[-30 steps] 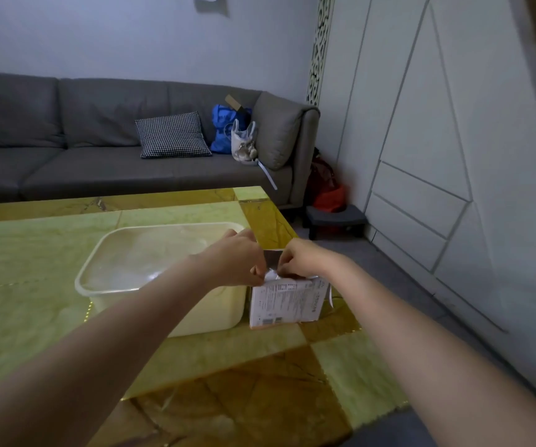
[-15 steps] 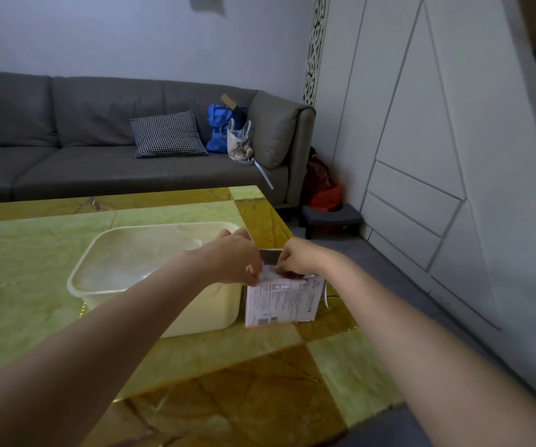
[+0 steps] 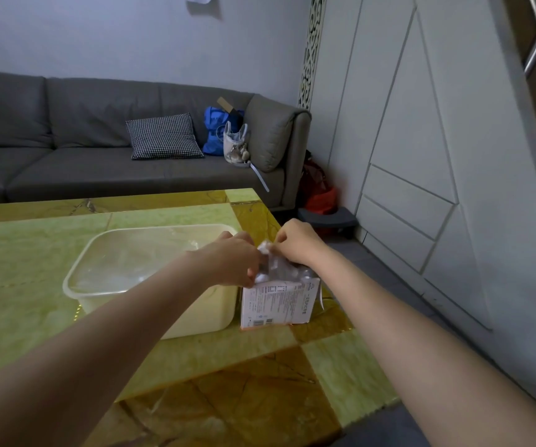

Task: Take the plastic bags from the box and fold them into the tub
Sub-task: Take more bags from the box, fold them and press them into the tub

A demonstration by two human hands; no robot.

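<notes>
box (image 3: 278, 303) upright, just right of tub (image 3: 150, 279), near counter (image 3: 195, 359) right edge | bare counter nearer the person than box | plastic bag (image 3: 274, 264) bunched, rising from box top | left hand (image 3: 232, 261), right hand (image 3: 295, 241) both pinch bag

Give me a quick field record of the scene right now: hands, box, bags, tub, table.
left hand: at the box top, fingers curled on the plastic
right hand: pinching the plastic from above
plastic bags: crumpled clear wad rising out of the box top
box: upright white carton on the table, right of the tub
tub: translucent, open; contents unclear
table: green and amber marble pattern
step: bags not yet in tub
</notes>
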